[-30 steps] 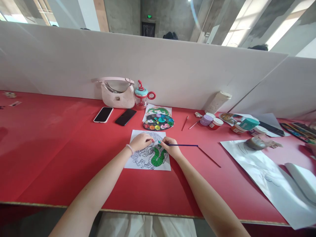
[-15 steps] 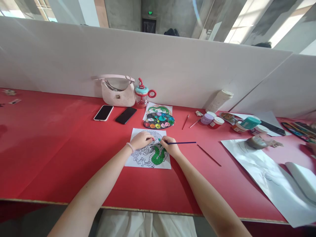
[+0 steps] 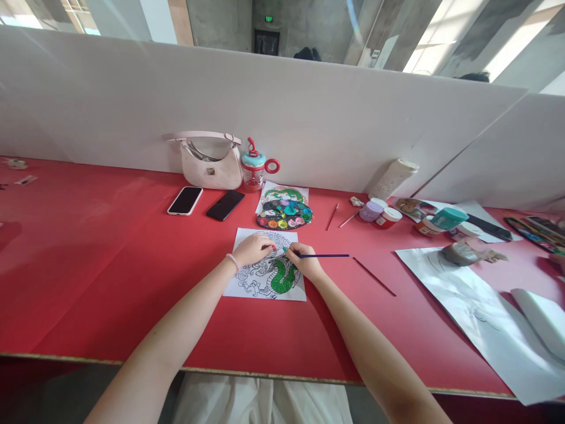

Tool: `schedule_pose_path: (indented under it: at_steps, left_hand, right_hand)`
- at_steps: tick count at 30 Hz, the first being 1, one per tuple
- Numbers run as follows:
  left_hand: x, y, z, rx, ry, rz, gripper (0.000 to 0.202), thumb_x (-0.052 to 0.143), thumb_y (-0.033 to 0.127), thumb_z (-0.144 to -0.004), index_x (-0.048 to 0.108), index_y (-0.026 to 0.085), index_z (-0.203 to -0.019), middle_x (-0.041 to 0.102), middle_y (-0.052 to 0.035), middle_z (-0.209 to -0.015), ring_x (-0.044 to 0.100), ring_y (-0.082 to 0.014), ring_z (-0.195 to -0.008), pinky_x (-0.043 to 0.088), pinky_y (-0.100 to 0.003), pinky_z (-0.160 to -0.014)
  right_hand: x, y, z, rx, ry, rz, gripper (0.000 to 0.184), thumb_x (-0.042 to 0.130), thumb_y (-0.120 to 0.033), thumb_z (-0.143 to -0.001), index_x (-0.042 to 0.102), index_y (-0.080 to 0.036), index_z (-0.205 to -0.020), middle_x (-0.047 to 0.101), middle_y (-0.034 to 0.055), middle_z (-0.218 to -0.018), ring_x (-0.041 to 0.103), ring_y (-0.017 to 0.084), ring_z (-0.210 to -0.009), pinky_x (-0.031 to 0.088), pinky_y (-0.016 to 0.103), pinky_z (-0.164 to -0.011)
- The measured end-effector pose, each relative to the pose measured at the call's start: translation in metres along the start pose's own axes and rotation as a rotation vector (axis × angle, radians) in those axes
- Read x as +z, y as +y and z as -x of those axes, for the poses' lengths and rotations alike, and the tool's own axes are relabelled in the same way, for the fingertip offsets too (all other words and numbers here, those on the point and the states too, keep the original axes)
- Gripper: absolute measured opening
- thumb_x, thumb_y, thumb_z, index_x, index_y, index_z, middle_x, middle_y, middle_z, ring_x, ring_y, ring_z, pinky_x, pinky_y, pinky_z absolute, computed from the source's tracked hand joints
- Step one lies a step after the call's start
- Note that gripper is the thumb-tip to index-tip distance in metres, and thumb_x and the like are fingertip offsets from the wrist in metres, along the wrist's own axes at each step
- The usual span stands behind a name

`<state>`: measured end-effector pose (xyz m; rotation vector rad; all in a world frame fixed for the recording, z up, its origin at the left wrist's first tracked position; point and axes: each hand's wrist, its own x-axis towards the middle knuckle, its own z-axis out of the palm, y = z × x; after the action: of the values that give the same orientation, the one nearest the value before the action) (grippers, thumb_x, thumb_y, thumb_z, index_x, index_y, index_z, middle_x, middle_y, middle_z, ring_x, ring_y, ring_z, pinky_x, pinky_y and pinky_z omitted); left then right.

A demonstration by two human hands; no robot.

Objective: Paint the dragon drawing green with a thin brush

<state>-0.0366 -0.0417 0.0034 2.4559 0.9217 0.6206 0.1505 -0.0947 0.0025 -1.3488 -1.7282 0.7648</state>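
A paintbrush (image 3: pixel 324 255) with a dark blue handle is in my right hand (image 3: pixel 306 261), its handle end pointing right. Those fingers are closed around it near the tip, over the upper right of the line drawing (image 3: pixel 247 287). The sheet shows a dragon, with part of its body painted green. My left hand (image 3: pixel 253 250) lies over the upper left of the sheet, fingers bent and drawn together. Anything between its fingertips is too small to make out. Just behind the sheet sits a paint palette (image 3: pixel 285 215) with several colours, partly covering a coloured dragon picture (image 3: pixel 285 193).
Two phones (image 3: pixel 185 201), a white handbag (image 3: pixel 212 171) and a straw cup (image 3: pixel 253 171) stand at the back left. To the right are a loose thin brush (image 3: pixel 374 277), paint jars (image 3: pixel 388 218), a paper roll (image 3: pixel 392 179) and a large sheet (image 3: pixel 468 318). A white partition (image 3: pixel 282 106) borders the table.
A small white patch between my two hands no longer shows. The right hand with the paintbrush has shifted very slightly left; the left hand stays about where it was.
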Motion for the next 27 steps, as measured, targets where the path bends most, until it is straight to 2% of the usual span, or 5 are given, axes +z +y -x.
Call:
schedule_pose_path:
  at_steps: [13,27]
  left_hand:
    - [-0.0003,0.0002,-0.0003,-0.004,-0.005,-0.011,0.026,0.044,0.022,-0.084,0.070,0.023,-0.088,0.069,-0.0002,-0.091,0.060,-0.0161,-0.090,0.043,-0.031,-0.085]
    - [-0.0021,0.0030,-0.0004,-0.001,-0.004,-0.013,0.026,0.044,0.020,-0.084,0.070,0.022,-0.088,0.069,-0.0010,-0.090,0.060,-0.0159,-0.088,0.044,-0.030,-0.083]
  right_hand:
    - [-0.0001,-0.0005,0.0015,-0.016,-0.018,0.023,0.029,0.046,-0.034,-0.075,0.036,-0.019,-0.053,0.034,-0.0031,-0.052,0.031,0.008,-0.052,0.028,0.022,-0.050]
    - [0.0003,0.0013,0.0023,-0.036,-0.037,0.026,0.025,0.045,-0.028,-0.074,0.035,-0.019,-0.053,0.034,-0.0032,-0.053,0.032,0.008,-0.053,0.028,0.022,-0.050]
